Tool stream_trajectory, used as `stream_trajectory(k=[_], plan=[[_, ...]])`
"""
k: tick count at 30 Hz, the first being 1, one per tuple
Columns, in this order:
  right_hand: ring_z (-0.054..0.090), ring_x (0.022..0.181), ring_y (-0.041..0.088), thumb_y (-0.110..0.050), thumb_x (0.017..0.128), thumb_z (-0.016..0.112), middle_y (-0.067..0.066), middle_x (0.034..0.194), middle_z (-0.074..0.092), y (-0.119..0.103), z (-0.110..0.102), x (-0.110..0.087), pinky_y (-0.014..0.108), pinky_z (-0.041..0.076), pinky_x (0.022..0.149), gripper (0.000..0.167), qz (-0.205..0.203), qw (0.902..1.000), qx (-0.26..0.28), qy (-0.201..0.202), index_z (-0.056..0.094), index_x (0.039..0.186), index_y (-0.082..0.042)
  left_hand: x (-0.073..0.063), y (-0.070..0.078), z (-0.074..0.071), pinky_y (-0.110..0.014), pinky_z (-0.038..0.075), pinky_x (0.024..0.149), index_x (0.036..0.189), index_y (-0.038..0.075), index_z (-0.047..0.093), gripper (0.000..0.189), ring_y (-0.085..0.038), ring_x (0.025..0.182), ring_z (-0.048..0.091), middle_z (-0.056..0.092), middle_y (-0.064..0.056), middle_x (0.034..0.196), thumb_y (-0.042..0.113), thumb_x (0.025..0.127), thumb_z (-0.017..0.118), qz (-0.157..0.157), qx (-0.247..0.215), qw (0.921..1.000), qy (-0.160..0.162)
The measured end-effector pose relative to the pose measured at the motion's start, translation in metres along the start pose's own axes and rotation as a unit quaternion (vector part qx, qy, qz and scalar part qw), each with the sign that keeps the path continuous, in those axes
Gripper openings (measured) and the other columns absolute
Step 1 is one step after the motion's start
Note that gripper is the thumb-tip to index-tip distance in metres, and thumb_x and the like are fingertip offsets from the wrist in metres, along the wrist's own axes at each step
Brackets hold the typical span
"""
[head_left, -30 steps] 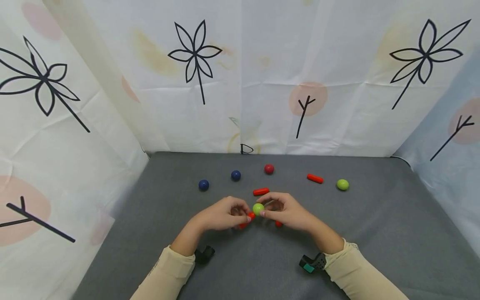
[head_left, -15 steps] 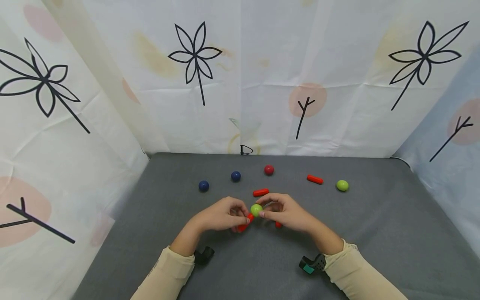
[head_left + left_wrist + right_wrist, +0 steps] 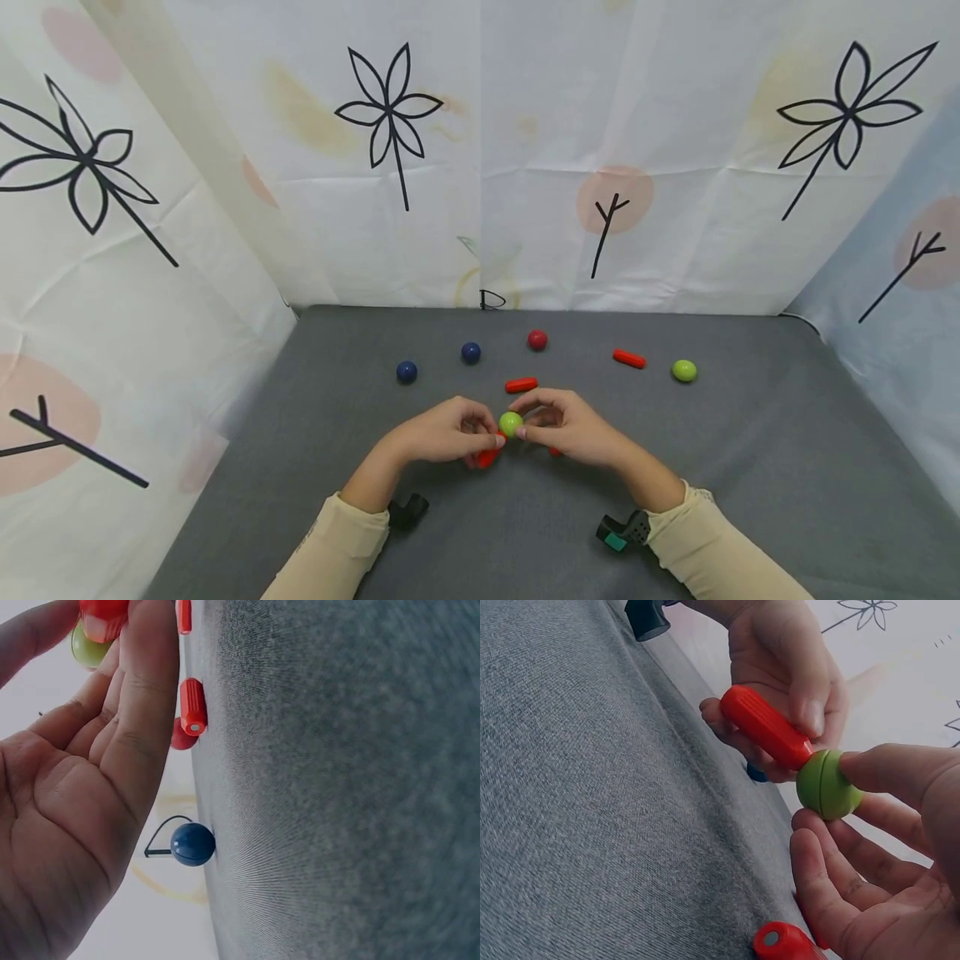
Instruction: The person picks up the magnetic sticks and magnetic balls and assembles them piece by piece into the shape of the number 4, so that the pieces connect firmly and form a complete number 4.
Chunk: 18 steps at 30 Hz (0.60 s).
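White printed cloth point(image 3: 420, 250) hangs at the far side of the table and along left and right. The table point(image 3: 495, 542) wears a grey cover, lightly creased. Your left hand point(image 3: 450, 432) pinches a red rod point(image 3: 765, 726); your right hand point(image 3: 573, 429) pinches a green ball point(image 3: 827, 787), thumb against fingertips. The held rod is tilted, its end apparently touching the ball, between your hands. A loose rod point(image 3: 787, 945) lies partly under your right hand; avoid knocking it. Blue balls point(image 3: 407, 372), a dark red ball point(image 3: 537, 339) and a second green ball point(image 3: 684, 371) lie farther off. Step in hand, judged: seating rod against ball. Aim the rod at the ball's centre, clear your fingertips from the contact, ease in slowly. Pale disc point(image 3: 771, 938) on the loose rod's end: possibly magnetic, so expect a sudden pull.
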State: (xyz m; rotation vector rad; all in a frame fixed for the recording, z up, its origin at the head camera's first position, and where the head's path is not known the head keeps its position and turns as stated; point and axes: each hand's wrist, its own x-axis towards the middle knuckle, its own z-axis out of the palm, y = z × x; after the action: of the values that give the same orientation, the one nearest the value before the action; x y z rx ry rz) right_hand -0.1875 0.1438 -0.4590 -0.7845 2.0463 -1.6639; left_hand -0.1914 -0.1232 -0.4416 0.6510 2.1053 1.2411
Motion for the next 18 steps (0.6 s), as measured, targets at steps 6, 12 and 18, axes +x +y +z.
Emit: stream_trajectory(k=[6, 12, 18], plan=[[0.073, 0.115, 0.04, -0.009, 0.103, 0.07, 0.023, 0.134, 0.069, 0.0021, 0.0019, 0.0003, 0.03, 0.06, 0.077, 0.034, -0.002, 0.9999, -0.001, -0.014, 0.066, 0.135, 0.003, 0.0013, -0.0022, -0.0013, -0.033, 0.064, 0.071, 0.103, 0.009, 0.076, 0.017, -0.016, 0.073, 0.07, 0.071, 0.0, 0.084, 0.022, 0.105, 0.067, -0.004, 0.003, 0.9998, -0.018], [0.071, 0.117, 0.044, -0.007, 0.103, 0.07, 0.026, 0.136, 0.066, 0.0047, 0.0034, 0.0004, 0.025, 0.061, 0.084, 0.036, -0.005, 0.9997, 0.01, -0.023, 0.064, 0.136, 0.006, 0.0024, -0.0073, -0.0016, -0.031, 0.063, 0.072, 0.1, 0.007, 0.076, 0.018, -0.016, 0.074, 0.07, 0.07, -0.001, 0.083, 0.022, 0.105, 0.067, 0.004, 0.002, 0.9997, -0.024], [0.072, 0.117, 0.043, -0.008, 0.104, 0.069, 0.024, 0.134, 0.069, 0.0037, 0.0026, 0.0009, 0.027, 0.062, 0.088, 0.032, -0.017, 0.9996, 0.001, -0.022, 0.067, 0.134, 0.001, 0.0031, -0.0081, -0.0022, -0.032, 0.063, 0.073, 0.1, 0.007, 0.075, 0.019, -0.016, 0.074, 0.07, 0.07, 0.0, 0.083, 0.022, 0.106, 0.065, 0.0, -0.003, 0.9997, -0.025]])
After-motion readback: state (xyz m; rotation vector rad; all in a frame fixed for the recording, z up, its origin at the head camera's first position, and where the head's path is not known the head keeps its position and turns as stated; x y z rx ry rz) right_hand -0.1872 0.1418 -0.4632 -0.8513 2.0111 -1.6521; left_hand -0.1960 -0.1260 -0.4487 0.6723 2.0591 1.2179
